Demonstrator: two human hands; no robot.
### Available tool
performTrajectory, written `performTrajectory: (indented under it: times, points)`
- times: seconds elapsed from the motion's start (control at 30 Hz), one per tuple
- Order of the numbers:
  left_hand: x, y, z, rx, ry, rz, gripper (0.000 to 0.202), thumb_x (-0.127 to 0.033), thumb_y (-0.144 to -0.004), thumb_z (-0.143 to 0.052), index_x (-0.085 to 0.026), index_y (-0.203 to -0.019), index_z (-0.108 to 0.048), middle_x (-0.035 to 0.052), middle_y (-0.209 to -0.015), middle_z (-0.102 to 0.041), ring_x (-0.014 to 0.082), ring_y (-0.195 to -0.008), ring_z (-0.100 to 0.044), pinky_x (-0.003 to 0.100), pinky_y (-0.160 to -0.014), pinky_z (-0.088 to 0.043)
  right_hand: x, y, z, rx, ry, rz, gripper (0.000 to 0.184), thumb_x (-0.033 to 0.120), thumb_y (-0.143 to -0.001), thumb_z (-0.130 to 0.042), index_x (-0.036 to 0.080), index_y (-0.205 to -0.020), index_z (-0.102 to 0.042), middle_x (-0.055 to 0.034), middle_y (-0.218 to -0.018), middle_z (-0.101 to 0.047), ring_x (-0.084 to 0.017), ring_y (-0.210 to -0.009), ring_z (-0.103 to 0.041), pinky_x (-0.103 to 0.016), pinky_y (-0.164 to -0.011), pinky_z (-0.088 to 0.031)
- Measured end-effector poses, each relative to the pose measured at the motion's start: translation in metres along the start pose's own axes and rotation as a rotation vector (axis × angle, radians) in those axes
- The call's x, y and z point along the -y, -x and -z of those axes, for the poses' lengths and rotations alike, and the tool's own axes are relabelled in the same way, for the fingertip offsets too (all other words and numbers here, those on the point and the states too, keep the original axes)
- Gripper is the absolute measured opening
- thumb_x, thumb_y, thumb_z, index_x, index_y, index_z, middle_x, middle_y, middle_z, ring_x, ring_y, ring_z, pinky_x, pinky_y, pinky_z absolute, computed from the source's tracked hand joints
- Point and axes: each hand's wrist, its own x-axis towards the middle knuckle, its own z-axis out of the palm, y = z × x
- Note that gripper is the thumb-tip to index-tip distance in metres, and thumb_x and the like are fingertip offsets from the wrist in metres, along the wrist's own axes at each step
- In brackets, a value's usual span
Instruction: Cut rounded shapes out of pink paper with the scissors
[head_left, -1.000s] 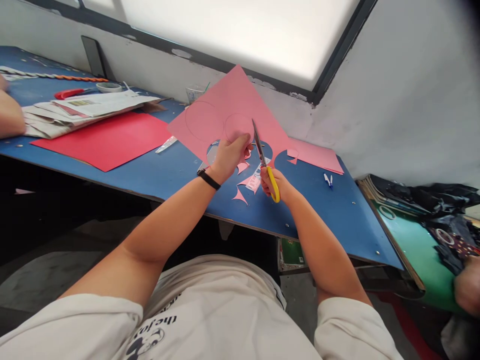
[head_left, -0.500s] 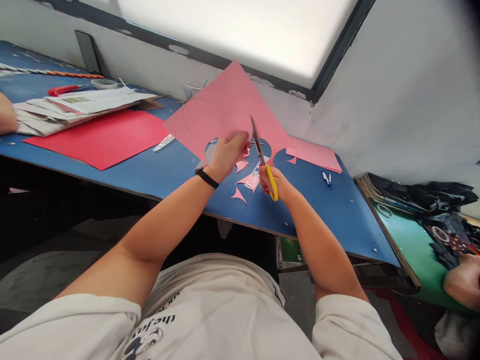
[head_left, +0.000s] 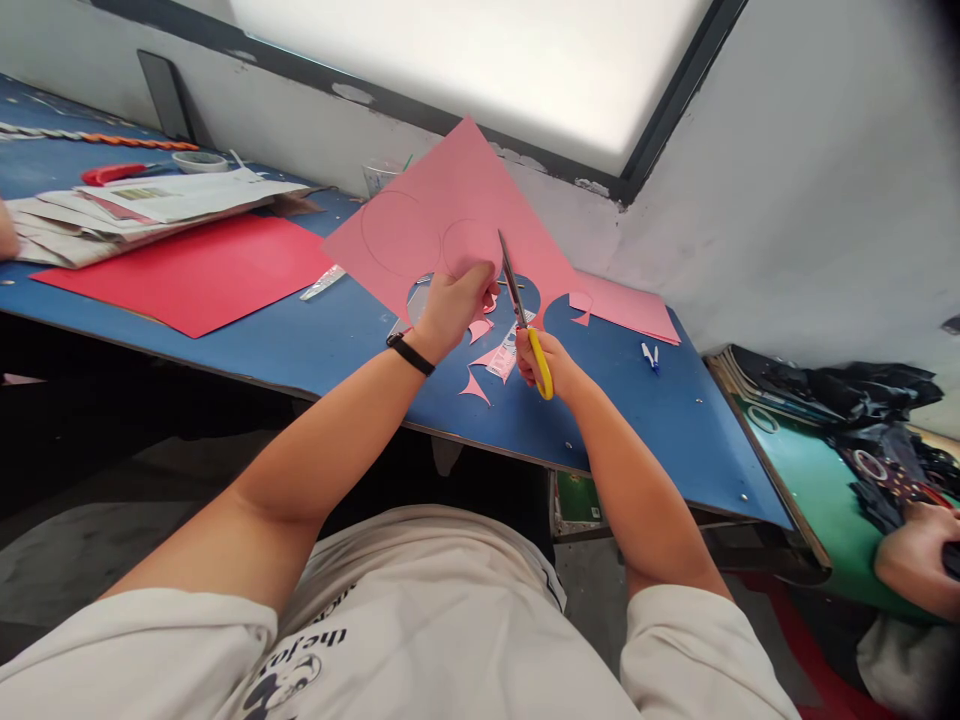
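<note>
Table (head_left: 675, 430), pink sheet (head_left: 480, 185) — edge in left grip (head_left: 454, 305)

— What colour is the big sheet (head_left: 469, 185)?
— Pink, patterned with thin dark circle outlines.
— And the scissors (head_left: 542, 368) against it?
— Yellow at the handle, dark silvery along the blades.
— Left of the big sheet?
— A bright red sheet (head_left: 199, 275), and farther left a braided cord (head_left: 97, 138), part orange, part whitish.
— Right of it?
— More pink paper (head_left: 631, 316).
— Beneath the big sheet?
— A blue table top (head_left: 630, 430), dotted with pink scraps (head_left: 475, 388).
— And the shirt (head_left: 435, 610) on its near side?
— Off-white, printed with dark lettering.
</note>
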Motion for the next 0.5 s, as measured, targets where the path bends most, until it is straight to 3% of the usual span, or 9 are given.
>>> performTrajectory:
  times: [0.5]
  points:
    - [-0.0036, 0.0036, -0.0005, -0.019, -0.07, -0.013, 0.034, -0.019, -0.099, -0.069, -0.019, -0.065, -0.065, 0.0052, -0.073, -0.061, 0.015, -0.071, -0.056, 0.027, -0.067, -0.049, -0.0009, 0.0042, -0.0005, -0.005, 0.032, 0.019, 0.085, 0.108, -0.09, -0.068, 0.029, -0.08, -0.042, 0.0033, -0.065, -0.039, -0.014, -0.057, -0.038, -0.031, -0.048, -0.043]
